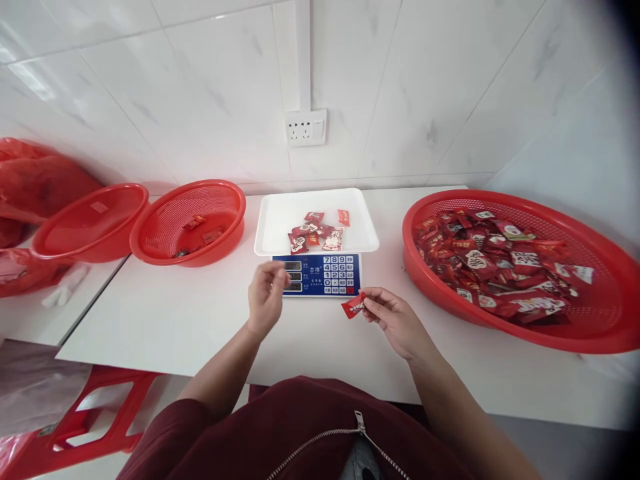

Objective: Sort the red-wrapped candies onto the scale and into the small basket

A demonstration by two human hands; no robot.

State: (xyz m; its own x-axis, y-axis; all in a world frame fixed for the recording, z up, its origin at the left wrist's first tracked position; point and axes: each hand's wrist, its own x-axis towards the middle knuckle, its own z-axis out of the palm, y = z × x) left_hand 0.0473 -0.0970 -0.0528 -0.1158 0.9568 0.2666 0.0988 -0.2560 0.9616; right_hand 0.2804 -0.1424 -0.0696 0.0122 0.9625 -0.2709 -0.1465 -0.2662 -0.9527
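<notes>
My right hand [395,319] pinches a small red wrapped candy [353,306] between thumb and fingertips, just in front of the keypad of a blue weighing scale [320,280]. Over the left end of that scale, by its displays, is my left hand [266,297]; its fingers are curled in and nothing shows between them. On top of the scale sits a white tray [275,213]. Several red and white candy packets [315,230] lie bunched toward the tray's front, and a single red packet [343,217] lies apart on the right.
At right, a large red basket [440,303] holds a heap of packets. Left of the scale, a red basket [215,247] contains a few packets, beside another red basket [90,223]. Red bags [40,180] fill the far left. A red stool [115,413] stands below; a wall socket [306,128] is behind.
</notes>
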